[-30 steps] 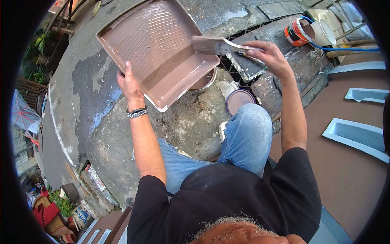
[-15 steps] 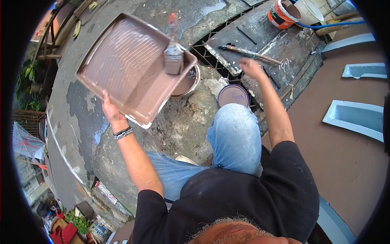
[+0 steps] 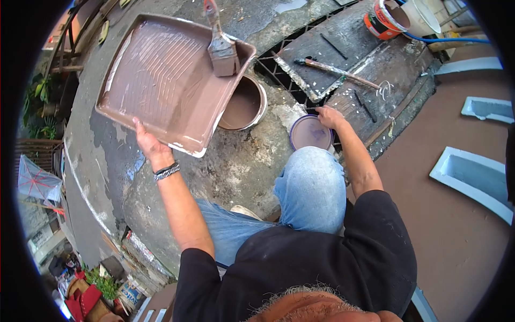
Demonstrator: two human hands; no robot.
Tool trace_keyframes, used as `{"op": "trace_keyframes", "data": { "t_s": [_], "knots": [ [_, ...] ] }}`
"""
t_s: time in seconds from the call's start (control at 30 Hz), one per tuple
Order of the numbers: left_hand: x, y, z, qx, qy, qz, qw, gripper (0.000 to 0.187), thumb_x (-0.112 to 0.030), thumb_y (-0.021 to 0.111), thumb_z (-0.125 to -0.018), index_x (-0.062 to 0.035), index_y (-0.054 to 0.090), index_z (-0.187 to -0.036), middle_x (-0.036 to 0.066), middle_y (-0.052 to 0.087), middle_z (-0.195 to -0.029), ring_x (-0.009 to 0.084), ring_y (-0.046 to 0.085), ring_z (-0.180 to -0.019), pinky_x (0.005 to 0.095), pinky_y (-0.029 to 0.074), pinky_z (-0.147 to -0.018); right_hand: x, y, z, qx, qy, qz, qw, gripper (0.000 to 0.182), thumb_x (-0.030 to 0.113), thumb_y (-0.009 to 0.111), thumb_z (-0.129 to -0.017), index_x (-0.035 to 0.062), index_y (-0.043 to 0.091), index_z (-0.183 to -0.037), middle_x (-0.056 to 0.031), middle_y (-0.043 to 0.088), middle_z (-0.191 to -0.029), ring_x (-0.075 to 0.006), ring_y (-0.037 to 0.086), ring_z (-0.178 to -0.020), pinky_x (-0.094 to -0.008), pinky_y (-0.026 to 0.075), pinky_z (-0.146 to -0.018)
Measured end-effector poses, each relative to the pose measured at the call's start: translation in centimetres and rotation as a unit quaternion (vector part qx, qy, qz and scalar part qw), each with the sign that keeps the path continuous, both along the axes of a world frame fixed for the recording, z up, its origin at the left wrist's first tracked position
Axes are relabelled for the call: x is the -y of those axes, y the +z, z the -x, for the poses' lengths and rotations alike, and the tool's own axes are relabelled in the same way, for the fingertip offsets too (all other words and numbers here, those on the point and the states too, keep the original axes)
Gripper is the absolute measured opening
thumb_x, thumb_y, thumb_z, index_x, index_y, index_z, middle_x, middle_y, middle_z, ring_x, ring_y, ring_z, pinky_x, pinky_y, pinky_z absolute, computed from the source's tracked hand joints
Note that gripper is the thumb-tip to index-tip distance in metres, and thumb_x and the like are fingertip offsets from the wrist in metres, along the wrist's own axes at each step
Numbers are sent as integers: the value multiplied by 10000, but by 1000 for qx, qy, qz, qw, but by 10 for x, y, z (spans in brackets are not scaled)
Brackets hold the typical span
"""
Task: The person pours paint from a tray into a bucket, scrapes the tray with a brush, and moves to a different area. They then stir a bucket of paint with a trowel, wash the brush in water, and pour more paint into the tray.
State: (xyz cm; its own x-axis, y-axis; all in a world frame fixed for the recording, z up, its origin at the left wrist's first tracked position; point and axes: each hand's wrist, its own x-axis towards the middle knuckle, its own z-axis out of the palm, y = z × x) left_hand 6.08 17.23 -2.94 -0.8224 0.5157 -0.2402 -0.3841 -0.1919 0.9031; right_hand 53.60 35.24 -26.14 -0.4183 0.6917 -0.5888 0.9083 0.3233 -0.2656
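Note:
My left hand [image 3: 153, 146] grips the near edge of a paint tray [image 3: 166, 75] coated with brown paint, held tilted above the ground. A paintbrush [image 3: 223, 56] with brown-covered bristles rests at the tray's far right corner, its handle sticking out past the rim. Partly under the tray stands an open paint bucket [image 3: 241, 107] with brown paint inside. My right hand [image 3: 331, 116] is closed at the far right rim of a round purple-edged lid [image 3: 311, 134], which lies by my right knee. The fingertips' exact hold is hard to see.
A metal drain grating [image 3: 284, 78] runs beyond the lid. On a dark board lie a long-handled tool [image 3: 340, 73] and thin dark sticks [image 3: 365, 105]. An orange-labelled paint bucket [image 3: 385, 20] and a white bucket [image 3: 421, 19] stand farther back. A brown wall [image 3: 407, 177] rises at right.
My right hand has come down and toward me, from over the board to the lid's rim. The tray has shifted slightly left and away, showing more of the bucket.

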Motion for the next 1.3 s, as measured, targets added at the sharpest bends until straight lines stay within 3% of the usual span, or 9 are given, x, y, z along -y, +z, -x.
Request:
{"op": "trace_keyframes", "data": {
  "t_s": [0.13, 0.27, 0.3, 0.4, 0.53, 0.63, 0.8, 0.93, 1.3],
  "knots": [
    [2, 3, 8, 11, 16, -19, 1000, 571, -395, 432, -1044, -1, 377, -1454, 157, 459, -1465, 326, 467, -1314, 459, 366, -1118, -2, 2, 6, 46, 45, 26, 998, 268, 246, 517, -920, 147, 680, -1108, -140, 583, -1287, -335, 601, -1167, -459, 489, -968],
    [18, 8, 24, 10, 46, -24, 999, 562, -393, 425, -1046, -6, 383, -1452, 157, 460, -1464, 325, 466, -1315, 464, 363, -1119, -9, 15, 0, -64, 61, 138, 986, 228, 232, 647, -839, 78, 686, -1003, -150, 695, -1040, -314, 663, -1015, -407, 521, -861],
    [22, 9, 28, 9, 55, -24, 998, 561, -393, 423, -1047, -6, 384, -1451, 157, 461, -1463, 325, 466, -1315, 465, 363, -1119, -10, 21, -2, -124, 43, 159, 979, 244, 213, 703, -797, 49, 682, -978, -129, 710, -953, -262, 675, -919, -375, 519, -814],
    [38, 5, 49, -7, 69, -42, 997, 562, -395, 423, -1046, -4, 387, -1448, 157, 463, -1461, 327, 464, -1316, 465, 361, -1121, -28, 69, 7, -153, 57, 222, 961, 234, 190, 699, -803, 56, 690, -995, -105, 703, -951, -213, 666, -888, -360, 517, -808],
    [57, 12, 62, -22, 103, -37, 994, 555, -394, 412, -1048, -10, 388, -1448, 157, 463, -1459, 328, 461, -1319, 466, 357, -1125, -32, 195, 45, -340, -93, -14, 936, 205, 73, 664, -865, 37, 686, -1066, -91, 695, -938, -178, 667, -843, -324, 535, -742],
    [66, 19, 69, -26, 124, -45, 991, 549, -393, 400, -1049, -18, 386, -1450, 158, 462, -1457, 330, 459, -1321, 477, 359, -1123, -18, 249, 91, -434, -18, -187, 881, 219, 31, 656, -884, 44, 683, -1101, -83, 694, -942, -167, 676, -814, -310, 543, -690],
    [85, 31, 77, -22, 160, -53, 985, 540, -375, 394, -1048, -15, 390, -1450, 172, 467, -1458, 359, 465, -1322, 508, 360, -1129, 18, 223, 169, -448, 207, -363, 790, 187, 47, 667, -858, 89, 681, -1040, -68, 690, -976, -218, 705, -835, -323, 603, -691],
    [105, 39, 81, -13, 168, -67, 983, 545, -381, 403, -1043, -15, 397, -1447, 168, 468, -1460, 359, 463, -1323, 510, 359, -1126, 49, 160, 181, -351, 381, -338, 786, 285, 11, 618, -799, 101, 624, -1070, -49, 631, -970, -192, 675, -879, -300, 590, -670],
    [131, 30, 100, 0, 168, -85, 982, 531, -376, 412, -1046, -19, 403, -1439, 157, 482, -1433, 335, 472, -1304, 485, 374, -1107, 68, 137, 194, -314, 370, -239, 841, 186, 98, 588, -848, 115, 638, -1026, -56, 618, -963, -236, 648, -905, -373, 545, -747]
  ]
}}
